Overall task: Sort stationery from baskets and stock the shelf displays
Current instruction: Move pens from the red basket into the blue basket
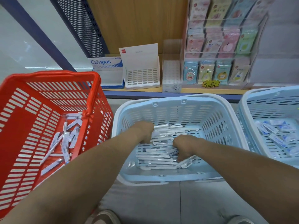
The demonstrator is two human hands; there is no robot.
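- The red basket (pixel 48 75) stands on the floor at the far left. Its handle is folded over the rim, and loose wrapped pens (pixel 64 143) lie on its bottom, kept apart from the other stock.
- On the shelf (pixel 210 90) behind it stands a Campus box (pixel 106 65) with its front cut low, so stock can be dropped in and seen.
- Just beside it, a white display box (pixel 140 75) with a slotted front looks unfilled; I judge it a likely home for the pens.
- The left hand (pixel 144 133) reaches down into the middle basket (pixel 169 101). Its fingers are curled round a bunch of white pens (pixel 158 156) whose ends stick out to the right.
- The pens lie mostly parallel on that basket's floor, between and under both hands, which makes a handful easy to gather.
- A clear holder (pixel 171 73) stands on the shelf past the white box; what it holds is too faint to tell.
- The right hand (pixel 184 147), lower in the same basket, clenches more pens near their ends. The two hands seem to be squaring one bundle before lifting it.
- A card rack (pixel 223 46) on the shelf is already stocked in tiers.
- The right basket (pixel 258 101), touching the middle one, holds small blue-and-white packets (pixel 275 135), a separate kind not yet taken up.
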